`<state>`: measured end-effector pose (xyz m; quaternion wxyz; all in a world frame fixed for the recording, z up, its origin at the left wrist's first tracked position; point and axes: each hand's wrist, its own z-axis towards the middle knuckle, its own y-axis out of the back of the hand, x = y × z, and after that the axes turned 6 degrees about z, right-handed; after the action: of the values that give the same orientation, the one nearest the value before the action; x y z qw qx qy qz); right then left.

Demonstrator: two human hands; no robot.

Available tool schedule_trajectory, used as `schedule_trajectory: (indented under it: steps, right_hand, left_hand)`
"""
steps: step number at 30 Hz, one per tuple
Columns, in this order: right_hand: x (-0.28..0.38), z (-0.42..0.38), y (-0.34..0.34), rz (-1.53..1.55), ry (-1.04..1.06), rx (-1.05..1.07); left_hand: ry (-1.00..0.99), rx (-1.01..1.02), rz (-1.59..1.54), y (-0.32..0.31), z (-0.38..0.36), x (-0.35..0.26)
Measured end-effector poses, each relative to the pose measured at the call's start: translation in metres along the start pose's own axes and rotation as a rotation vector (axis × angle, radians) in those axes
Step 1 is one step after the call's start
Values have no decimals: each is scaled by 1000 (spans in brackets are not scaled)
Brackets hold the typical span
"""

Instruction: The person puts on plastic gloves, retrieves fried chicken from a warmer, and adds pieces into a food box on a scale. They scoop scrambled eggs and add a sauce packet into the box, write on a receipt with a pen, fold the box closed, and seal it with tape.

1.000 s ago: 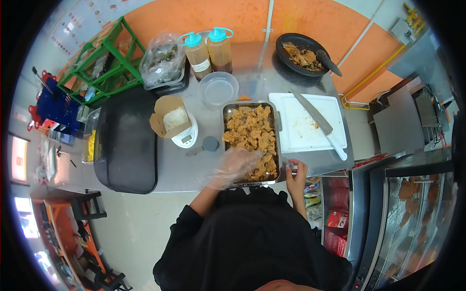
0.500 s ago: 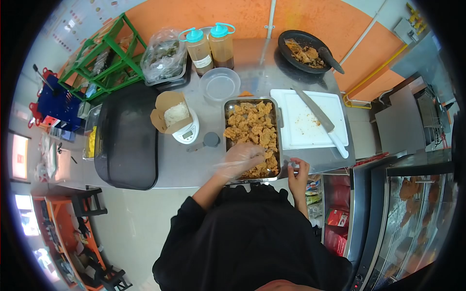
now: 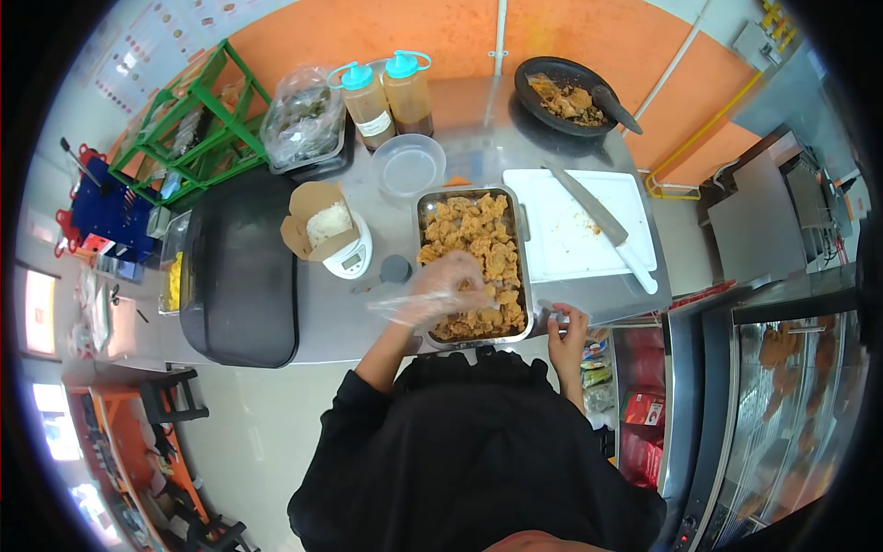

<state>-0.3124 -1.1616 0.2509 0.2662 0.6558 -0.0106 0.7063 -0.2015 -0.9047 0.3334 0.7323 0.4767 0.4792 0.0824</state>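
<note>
My left hand (image 3: pixel 453 273), in a clear loose plastic glove, is inside the metal tray (image 3: pixel 527 221) of fried chicken pieces (image 3: pixel 471 221). Its fingers are curled down into the pieces, hiding what they grip. My right hand (image 3: pixel 567 329) is bare, at the table's front edge just right of the tray. Its fingers are loosely bent, thumb and forefinger apart, with no clear object between them. Left of the tray, an open cardboard box (image 3: pixel 299 204) with white rice (image 3: pixel 329 221) sits on a white digital scale (image 3: pixel 352 260).
A knife (image 3: pixel 589 204) lies across the white cutting board (image 3: pixel 543 262). Behind are a stone mortar (image 3: pixel 524 87), sauce bottles (image 3: pixel 368 103) and a clear plastic lid or bowl (image 3: pixel 408 166). A small grey round item (image 3: pixel 395 269) lies beside the scale; a black case (image 3: pixel 241 276) is farther left.
My left hand has drawn back left and slightly up within the tray, and its fingers look more curled. My right hand stays nearly in place. The whole view has shifted slightly.
</note>
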Motion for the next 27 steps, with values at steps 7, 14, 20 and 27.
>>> schedule_trajectory:
  steps: [7, 14, 20, 27]
  right_hand:
    - [-1, 4, 0, -11, 58, 18]
    - [-1, 8, -9, -11, 80, 57]
    - [-3, 11, -14, 17, 2, 87]
    - [-1, 6, -6, 9, 48, 64]
  left_hand:
    - [186, -423, -755, 32, -45, 32]
    - [462, -821, -238, 146, -81, 17]
    - [724, -498, 215, 168, -59, 68]
    - [725, -521, 24, 164, -45, 74]
